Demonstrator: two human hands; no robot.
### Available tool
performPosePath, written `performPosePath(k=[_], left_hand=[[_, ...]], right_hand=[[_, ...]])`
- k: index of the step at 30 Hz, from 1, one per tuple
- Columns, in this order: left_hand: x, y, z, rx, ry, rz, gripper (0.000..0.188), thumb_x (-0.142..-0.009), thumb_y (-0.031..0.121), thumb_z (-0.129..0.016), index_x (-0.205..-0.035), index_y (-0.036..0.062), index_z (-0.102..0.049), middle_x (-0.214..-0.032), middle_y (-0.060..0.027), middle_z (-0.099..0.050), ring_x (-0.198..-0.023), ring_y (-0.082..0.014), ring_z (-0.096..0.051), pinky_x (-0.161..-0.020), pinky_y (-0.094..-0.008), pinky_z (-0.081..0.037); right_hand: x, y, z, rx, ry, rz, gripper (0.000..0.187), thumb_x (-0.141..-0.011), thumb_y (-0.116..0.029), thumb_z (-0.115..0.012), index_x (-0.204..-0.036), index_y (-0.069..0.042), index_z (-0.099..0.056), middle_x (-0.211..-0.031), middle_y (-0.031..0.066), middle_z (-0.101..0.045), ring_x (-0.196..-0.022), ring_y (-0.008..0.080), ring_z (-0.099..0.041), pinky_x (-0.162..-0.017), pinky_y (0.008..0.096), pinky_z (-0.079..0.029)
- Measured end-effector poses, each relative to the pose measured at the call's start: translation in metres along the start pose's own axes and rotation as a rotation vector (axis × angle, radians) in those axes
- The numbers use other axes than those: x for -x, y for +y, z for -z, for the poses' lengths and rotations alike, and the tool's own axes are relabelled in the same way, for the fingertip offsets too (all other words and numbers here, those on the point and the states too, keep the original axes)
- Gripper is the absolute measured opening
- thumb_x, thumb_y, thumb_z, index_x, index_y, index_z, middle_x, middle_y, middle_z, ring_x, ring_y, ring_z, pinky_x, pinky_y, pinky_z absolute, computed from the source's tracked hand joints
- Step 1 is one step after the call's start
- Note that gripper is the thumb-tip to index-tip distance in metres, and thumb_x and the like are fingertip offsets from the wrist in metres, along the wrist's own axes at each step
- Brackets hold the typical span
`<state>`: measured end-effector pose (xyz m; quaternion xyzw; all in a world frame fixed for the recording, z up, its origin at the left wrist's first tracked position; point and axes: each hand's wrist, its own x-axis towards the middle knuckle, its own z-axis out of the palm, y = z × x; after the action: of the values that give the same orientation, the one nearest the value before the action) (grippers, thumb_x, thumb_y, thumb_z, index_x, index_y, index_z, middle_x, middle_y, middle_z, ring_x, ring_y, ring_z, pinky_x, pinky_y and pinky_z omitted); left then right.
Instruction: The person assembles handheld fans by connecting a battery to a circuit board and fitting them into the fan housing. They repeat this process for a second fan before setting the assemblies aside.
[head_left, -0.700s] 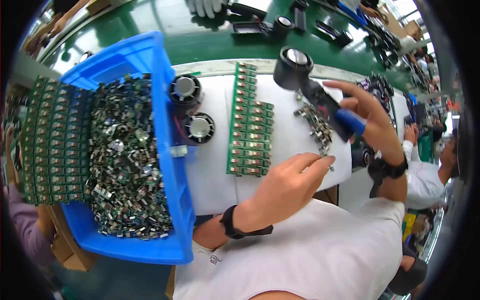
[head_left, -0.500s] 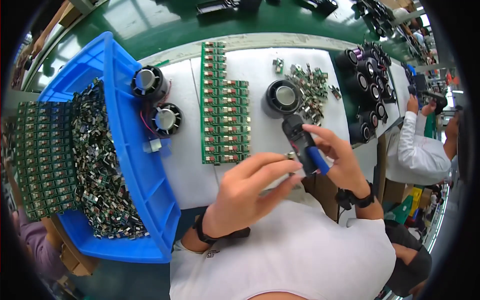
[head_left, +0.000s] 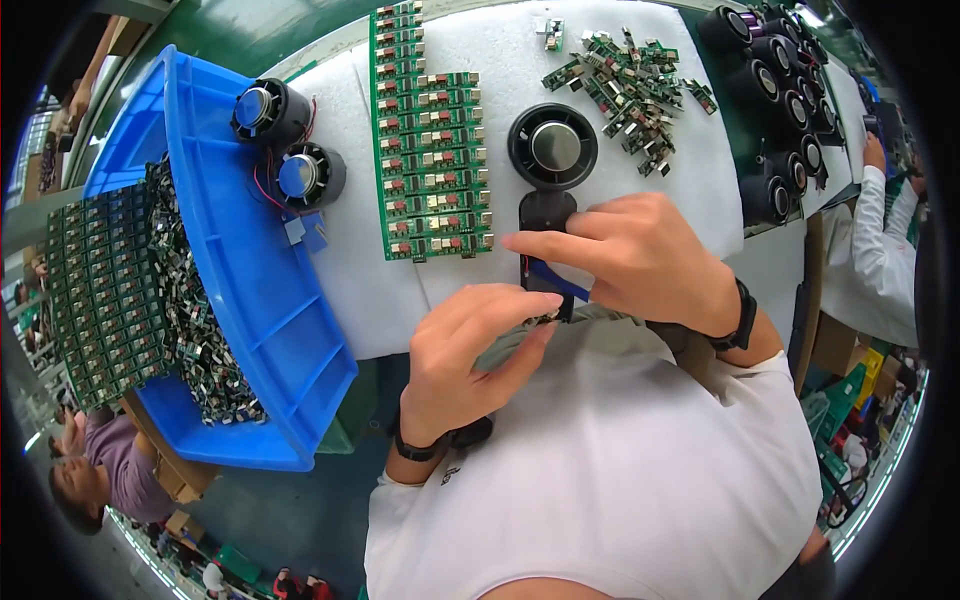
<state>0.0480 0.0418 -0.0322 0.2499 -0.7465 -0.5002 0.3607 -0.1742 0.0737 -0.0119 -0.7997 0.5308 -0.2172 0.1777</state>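
Observation:
My left hand (head_left: 470,345) pinches a small circuit board (head_left: 542,318) between thumb and fingertips, near the white mat's front edge. My right hand (head_left: 645,255) lies across a black handle (head_left: 547,208) with its index finger stretched left; its thumb is hidden. That fingertip is close to the near right corner of a green circuit-board panel (head_left: 435,165). Above the handle is a round black fan-like head (head_left: 553,147) with a silver centre disc. A blue piece (head_left: 556,281) shows at the handle's lower part, partly covered by my right hand.
Several loose small boards (head_left: 640,95) lie piled at the far right of the mat (head_left: 520,50). On the left, a blue bin (head_left: 245,250) holds many small boards (head_left: 205,340) and panels (head_left: 105,300). Two black motor units (head_left: 312,175) stand beside it. Black cylindrical housings (head_left: 790,100) crowd the right.
My right hand has loosened from the handle, its index finger now extended leftward. My left hand has drawn away from the handle, still pinching the small board. The whole view has shifted.

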Motion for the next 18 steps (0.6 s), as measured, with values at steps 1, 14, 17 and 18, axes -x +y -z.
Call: performPosePath(k=[1,14,17,18], left_hand=[[0.001,-0.002,0.0,-0.044,-0.032,-0.035,0.036,-0.072,-0.01,-0.078,-0.105,0.0004,-0.071,-0.092,-0.0122,-0.074,-0.08,-0.0266,-0.071,-0.071,-0.0331,-0.056],[0.004,-0.005,0.005,-0.029,-0.12,-0.027,0.036,-0.07,-0.01,-0.078,-0.104,0.0002,-0.072,-0.086,-0.0123,-0.073,-0.075,-0.0253,-0.07,-0.066,-0.0319,-0.054],[0.004,-0.005,0.006,-0.014,-0.056,0.005,0.034,-0.074,-0.011,-0.076,-0.106,-0.0021,-0.07,-0.089,-0.0132,-0.073,-0.078,-0.0236,-0.071,-0.069,-0.0314,-0.055],[0.005,-0.005,0.007,-0.008,-0.022,0.019,0.033,-0.076,-0.012,-0.075,-0.107,-0.0033,-0.07,-0.091,-0.0137,-0.073,-0.079,-0.0228,-0.071,-0.07,-0.0311,-0.056]], right_hand=[[-0.002,0.003,-0.001,0.015,0.011,0.042,0.069,-0.061,-0.004,-0.073,-0.128,-0.02,-0.069,-0.056,-0.0007,-0.048,-0.049,0.0199,-0.051,-0.047,0.0354,-0.039],[-0.012,0.003,-0.018,-0.176,0.185,-0.042,0.03,-0.076,-0.006,-0.076,-0.105,-0.013,-0.075,-0.07,0.0025,-0.068,-0.054,0.0211,-0.061,-0.05,0.0331,-0.046],[-0.013,0.0,-0.015,-0.127,0.15,-0.095,0.028,-0.077,-0.006,-0.076,-0.104,-0.013,-0.075,-0.072,0.0044,-0.07,-0.056,0.0221,-0.064,-0.052,0.0331,-0.047],[-0.013,0.001,-0.013,-0.132,0.132,-0.095,0.029,-0.076,-0.005,-0.076,-0.104,-0.013,-0.075,-0.072,0.0051,-0.07,-0.057,0.0226,-0.064,-0.052,0.0333,-0.047]])
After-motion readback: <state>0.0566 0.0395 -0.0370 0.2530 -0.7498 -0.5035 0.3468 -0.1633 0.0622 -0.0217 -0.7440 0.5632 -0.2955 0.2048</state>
